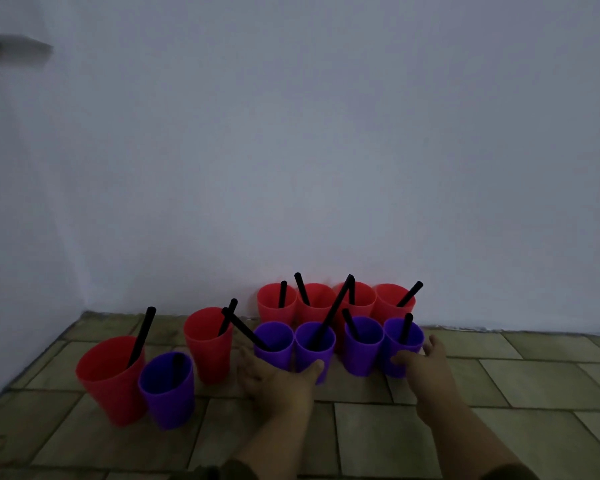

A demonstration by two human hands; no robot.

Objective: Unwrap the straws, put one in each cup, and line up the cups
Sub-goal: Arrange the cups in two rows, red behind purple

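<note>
Several red cups stand in a back row against the wall, each with a black straw. In front of them stands a row of several purple cups, also with straws. My left hand cups the two left purple cups from the front, thumb against the second one. My right hand wraps the rightmost purple cup. Apart on the left stand a big red cup, a purple cup and another red cup, each holding a straw.
The cups stand on a tiled floor next to a pale wall. A second wall closes the left side. Dim light blurs details.
</note>
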